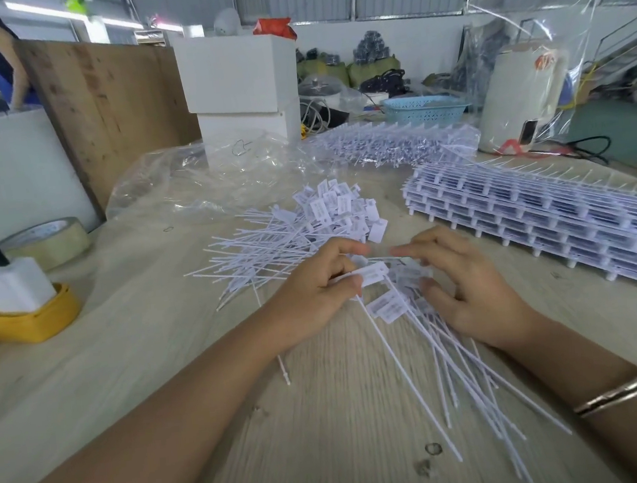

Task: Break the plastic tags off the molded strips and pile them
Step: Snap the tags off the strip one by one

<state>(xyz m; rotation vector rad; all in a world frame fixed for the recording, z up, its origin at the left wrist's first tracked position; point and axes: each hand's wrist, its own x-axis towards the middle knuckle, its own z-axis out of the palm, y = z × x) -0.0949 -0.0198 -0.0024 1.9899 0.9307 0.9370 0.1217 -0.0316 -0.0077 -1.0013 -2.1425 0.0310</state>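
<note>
While both forearms reach across a pale wooden table [89, 380], the left hand [314, 292] pinches the flat head of a white plastic tag [370, 275] between thumb and curled fingers, its thin tail running down toward the near edge of the table. Just beside it, the right hand [465, 285] rests on a small bunch of tags [457, 364] whose tails fan toward the camera; its fingers are bent over the tag heads, though blur hides whether they truly grip them. Directly beyond the hands lies the pile of loose tags [300, 227], heads to the right and tails spread to the left. Stacked molded strips [539, 212] sit along the right side of the table, with a second batch of strips [397, 144] farther back, and a crumpled clear plastic bag [205, 174] is behind the pile. A bangle [619, 391] circles the right wrist. At left stand a roll of tape [56, 239] and a yellow tray [25, 320]; a light blue basket [424, 108] sits at the back.
</note>
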